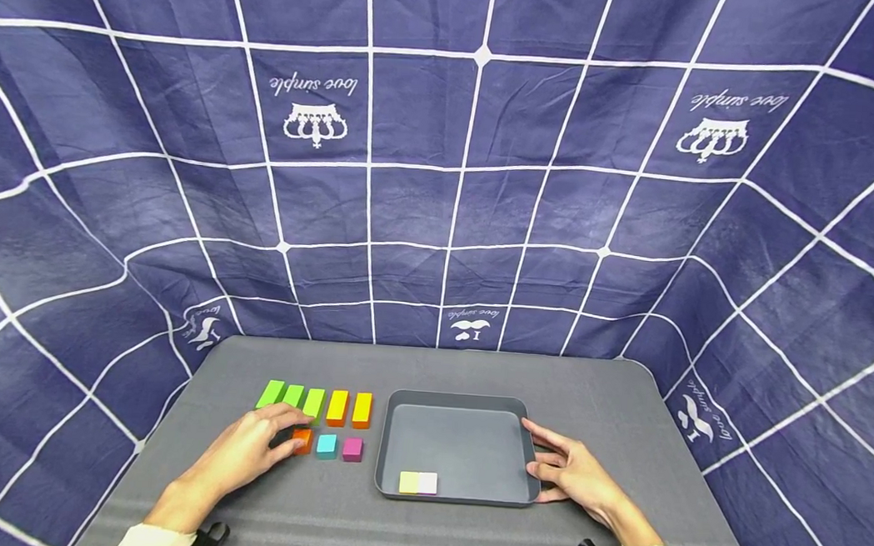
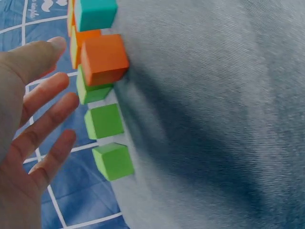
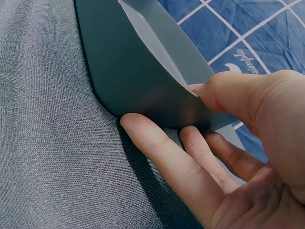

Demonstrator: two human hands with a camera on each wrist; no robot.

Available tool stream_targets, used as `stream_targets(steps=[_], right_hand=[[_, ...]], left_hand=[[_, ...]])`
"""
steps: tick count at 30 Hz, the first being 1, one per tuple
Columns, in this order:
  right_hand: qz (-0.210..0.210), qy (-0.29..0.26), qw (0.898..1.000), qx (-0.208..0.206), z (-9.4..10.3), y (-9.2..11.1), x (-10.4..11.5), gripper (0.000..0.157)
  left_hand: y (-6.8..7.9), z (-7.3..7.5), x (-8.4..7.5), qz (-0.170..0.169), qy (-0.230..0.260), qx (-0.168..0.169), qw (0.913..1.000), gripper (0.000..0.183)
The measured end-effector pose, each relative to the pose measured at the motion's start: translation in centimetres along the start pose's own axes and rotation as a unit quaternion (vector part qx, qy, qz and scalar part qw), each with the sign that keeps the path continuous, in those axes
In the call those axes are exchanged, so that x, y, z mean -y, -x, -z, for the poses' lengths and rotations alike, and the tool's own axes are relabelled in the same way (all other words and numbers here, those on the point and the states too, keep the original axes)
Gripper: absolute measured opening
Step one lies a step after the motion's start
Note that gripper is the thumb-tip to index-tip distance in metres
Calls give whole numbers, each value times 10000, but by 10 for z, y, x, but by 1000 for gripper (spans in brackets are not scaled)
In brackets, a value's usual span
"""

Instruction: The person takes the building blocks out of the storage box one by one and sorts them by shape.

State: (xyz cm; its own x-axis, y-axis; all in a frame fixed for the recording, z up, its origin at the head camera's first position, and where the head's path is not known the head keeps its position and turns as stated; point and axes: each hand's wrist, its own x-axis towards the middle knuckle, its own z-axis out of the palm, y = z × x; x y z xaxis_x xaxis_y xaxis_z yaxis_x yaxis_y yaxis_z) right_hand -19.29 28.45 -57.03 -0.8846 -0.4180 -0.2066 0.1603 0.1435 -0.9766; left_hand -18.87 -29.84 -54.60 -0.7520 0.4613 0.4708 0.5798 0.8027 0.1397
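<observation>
My left hand (image 1: 242, 449) is at the left of the table, thumb and fingers apart around the near side of an orange cube (image 1: 302, 442). In the left wrist view a gap shows between the fingertips and that cube (image 2: 104, 62). A teal cube (image 1: 327, 446) and a magenta cube (image 1: 353, 449) stand just right of it. On the right, my right hand (image 1: 571, 473) holds the side of a grey tray (image 1: 464, 442). The right wrist view has the thumb over the tray's rim and the fingers against its outer wall (image 3: 133, 71).
Behind the cubes runs a row of green blocks (image 1: 293, 394) and two yellow-topped orange blocks (image 1: 337, 409). In the tray's near left corner sit a pale yellow cube (image 1: 408, 482) and a whitish cube (image 1: 427, 484). Blue gridded cloth (image 1: 419, 205) hangs around the grey table (image 1: 436, 532).
</observation>
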Motion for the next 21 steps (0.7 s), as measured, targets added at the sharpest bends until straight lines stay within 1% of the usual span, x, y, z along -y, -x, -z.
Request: stream_targets(steps=[5, 8, 11, 15, 18, 21], right_hand=[[5, -11, 10000, -47, 1, 1, -1, 84], [-27, -14, 10000, -57, 0, 2, -2, 84], [-50, -1, 10000, -43, -1, 2, -1, 85], [-43, -5, 10000, 1, -2, 1, 1, 85], [-50, -12, 10000, 17, -1, 1, 1, 85], [-61, 7, 10000, 12, 0, 1, 1, 84]], left_hand=[[-11, 5, -10, -160, -56, -261, 9995, 40], [-17, 3, -19, -173, -43, -219, 9996, 38], [-21, 0, -31, -257, 17, -210, 9994, 38], [-28, -5, -46, -612, 133, -373, 9973, 40], [-34, -11, -57, -782, 125, -369, 9962, 39], [-38, -15, -68, -818, 114, -227, 9963, 37]])
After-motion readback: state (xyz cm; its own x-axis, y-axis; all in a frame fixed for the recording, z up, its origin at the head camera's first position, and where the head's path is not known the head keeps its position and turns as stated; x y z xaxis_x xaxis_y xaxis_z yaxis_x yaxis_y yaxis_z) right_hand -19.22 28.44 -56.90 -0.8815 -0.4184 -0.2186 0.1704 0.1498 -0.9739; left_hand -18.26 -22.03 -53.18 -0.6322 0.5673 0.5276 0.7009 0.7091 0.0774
